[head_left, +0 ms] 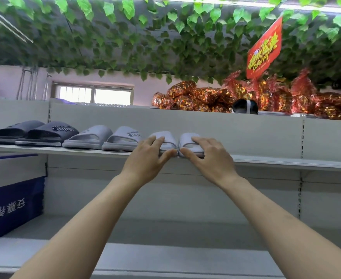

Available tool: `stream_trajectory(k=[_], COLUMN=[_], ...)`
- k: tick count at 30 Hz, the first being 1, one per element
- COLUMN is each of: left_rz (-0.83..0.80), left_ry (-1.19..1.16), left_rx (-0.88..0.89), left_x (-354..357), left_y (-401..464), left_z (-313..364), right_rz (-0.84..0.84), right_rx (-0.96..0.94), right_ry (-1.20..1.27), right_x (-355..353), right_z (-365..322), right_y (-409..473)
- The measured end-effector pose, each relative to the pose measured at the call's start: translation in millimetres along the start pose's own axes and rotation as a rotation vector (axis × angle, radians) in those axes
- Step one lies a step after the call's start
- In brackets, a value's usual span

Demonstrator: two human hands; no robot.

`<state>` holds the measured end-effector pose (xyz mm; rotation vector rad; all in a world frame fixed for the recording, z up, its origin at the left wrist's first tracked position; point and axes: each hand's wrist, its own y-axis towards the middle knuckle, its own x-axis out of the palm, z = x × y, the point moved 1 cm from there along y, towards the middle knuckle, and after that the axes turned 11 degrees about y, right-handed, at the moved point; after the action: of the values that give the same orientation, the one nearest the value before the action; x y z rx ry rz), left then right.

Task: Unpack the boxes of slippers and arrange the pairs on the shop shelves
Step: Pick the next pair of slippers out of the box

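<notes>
On the upper white shelf (286, 163) stand three pairs of slippers in a row. A dark navy pair (32, 133) is at the left, then a light grey pair (105, 138). A third light grey pair sits side by side at the shelf's front edge. My left hand (148, 158) grips the left slipper (168, 140) of that pair, fingers over its strap and thumb at its heel. My right hand (208, 157) holds the right slipper (185, 140) the same way. Both slippers rest on the shelf, touching each other.
A blue sign or bag (12, 206) hangs at the left under the upper shelf. A lower white shelf (165, 256) runs below my arms. Shiny red-gold wrapped bundles (266, 97) lie atop the shelf unit, a red hanging sign (264, 49) and green leaf garlands overhead.
</notes>
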<state>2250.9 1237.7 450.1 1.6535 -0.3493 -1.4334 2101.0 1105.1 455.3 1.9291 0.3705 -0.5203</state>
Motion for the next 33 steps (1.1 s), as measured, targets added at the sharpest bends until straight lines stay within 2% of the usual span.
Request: stream_trajectory(k=[6,10,13,17,20,23,29,33], left_rz=[-0.028,0.012,0.032,-0.028,-0.102,-0.078,-0.043,-0.012], left_ry=[0.087,0.186,0.212,0.161,0.133,0.140,0.185,0.178], left_rx=[0.052,0.076,0.071,0.053,0.018,-0.002,-0.003,-0.022], left_x=[17.4,23.8,25.6,18.6,4.1,-23.9,-79.8,-122.0], left_y=[17.7,21.5,21.4,21.4,16.0,5.7,-24.4,-60.6], left_z=[-10.6,-14.7,-13.5,-9.0,-5.1,0.2,13.3,21.9], right_rz=[0.027,0.036,0.045,-0.043,-0.093,-0.095,-0.233,-0.264], right_rx=[-0.030,-0.024,-0.023,-0.006,0.023,-0.031,-0.097,-0.128], right_ry=[-0.173,-0.266,-0.276,-0.248,-0.173,-0.140,-0.200,-0.198], right_x=[25.1,37.2,37.9,31.2,19.3,-4.6,-45.1,-73.2], right_z=[10.0,14.5,13.4,8.1,0.1,-16.9,-58.7,-91.2], right_y=[17.7,22.2,21.3,23.4,23.4,22.1,3.1,-27.6])
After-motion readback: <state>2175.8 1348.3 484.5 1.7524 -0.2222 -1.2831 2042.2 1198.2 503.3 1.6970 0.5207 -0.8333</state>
